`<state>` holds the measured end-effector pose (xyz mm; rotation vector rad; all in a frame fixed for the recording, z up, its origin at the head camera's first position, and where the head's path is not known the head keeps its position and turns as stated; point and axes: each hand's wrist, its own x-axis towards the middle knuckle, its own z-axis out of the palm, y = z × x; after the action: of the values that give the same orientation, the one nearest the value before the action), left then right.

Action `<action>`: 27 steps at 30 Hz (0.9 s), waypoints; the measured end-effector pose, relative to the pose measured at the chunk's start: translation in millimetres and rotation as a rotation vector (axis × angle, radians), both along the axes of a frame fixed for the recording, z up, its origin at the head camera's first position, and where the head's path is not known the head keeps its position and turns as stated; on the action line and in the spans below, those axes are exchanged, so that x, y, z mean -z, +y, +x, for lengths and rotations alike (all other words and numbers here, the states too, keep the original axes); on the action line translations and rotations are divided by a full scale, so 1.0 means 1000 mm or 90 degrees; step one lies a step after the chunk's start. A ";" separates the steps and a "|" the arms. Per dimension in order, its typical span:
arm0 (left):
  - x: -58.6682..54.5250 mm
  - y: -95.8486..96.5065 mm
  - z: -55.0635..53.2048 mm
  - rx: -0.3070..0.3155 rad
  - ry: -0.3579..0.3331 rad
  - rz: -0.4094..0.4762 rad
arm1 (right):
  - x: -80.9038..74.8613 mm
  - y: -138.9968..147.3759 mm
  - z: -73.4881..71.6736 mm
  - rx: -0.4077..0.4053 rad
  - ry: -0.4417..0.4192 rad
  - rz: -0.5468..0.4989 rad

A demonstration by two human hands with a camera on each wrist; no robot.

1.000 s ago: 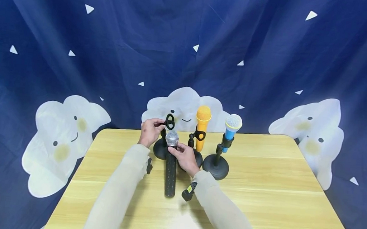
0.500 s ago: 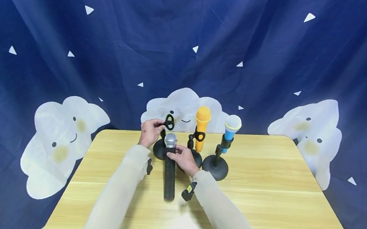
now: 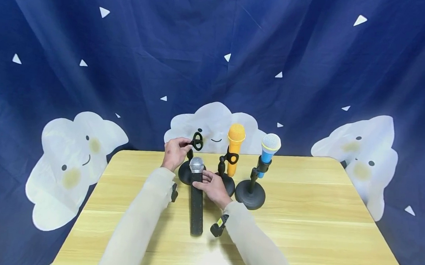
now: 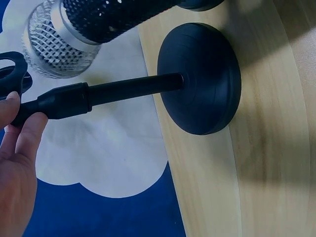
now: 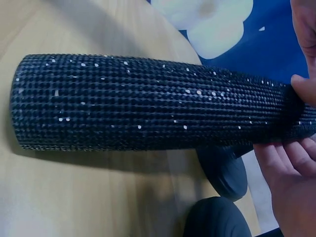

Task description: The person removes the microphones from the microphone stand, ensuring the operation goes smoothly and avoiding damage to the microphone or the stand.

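My left hand (image 3: 173, 153) pinches the top of a black microphone stand (image 4: 133, 90), just below its ring-shaped clip (image 3: 197, 141). The clip holds no microphone. Between thumb and fingers, my right hand (image 3: 213, 188) grips a black, rhinestone-studded microphone (image 5: 148, 103) near its silver mesh head (image 4: 61, 42). That microphone is tilted, head away from me, in front of the stand. In the left wrist view its head appears close beside the clip, apart from it. The stand's round base (image 4: 200, 79) rests on the table.
Just right of my right hand, an orange microphone (image 3: 236, 140) sits at a second black stand (image 3: 227, 183). Farther right, a blue microphone (image 3: 267, 155) with a white head is held in a third stand (image 3: 250, 193). A blue cloud-patterned curtain (image 3: 217, 66) hangs behind the wooden table (image 3: 321, 224).
My right hand has drawn the black microphone slightly toward me, so its head sits lower and farther from the clip. The left hand keeps its place on the stand.
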<state>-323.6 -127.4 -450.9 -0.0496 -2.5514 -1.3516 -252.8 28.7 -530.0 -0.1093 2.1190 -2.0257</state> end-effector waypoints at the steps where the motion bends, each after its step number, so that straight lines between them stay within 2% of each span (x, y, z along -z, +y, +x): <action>1: 0.000 0.000 0.000 0.000 0.000 0.000 | 0.001 -0.001 0.001 0.009 -0.004 -0.006; 8: 0.000 0.000 -0.001 -0.002 0.001 -0.003 | 0.004 -0.005 0.005 0.043 -0.015 0.008; 22: 0.000 0.002 -0.007 0.002 0.006 0.003 | 0.011 -0.005 0.009 0.044 -0.041 0.017; 27: 0.000 0.002 -0.009 0.005 -0.008 0.011 | 0.013 -0.005 0.008 0.050 -0.047 0.030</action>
<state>-332.9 -125.8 -450.6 -0.0481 -2.5528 -1.3807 -244.7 23.3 -542.7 0.0568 2.1565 -1.9878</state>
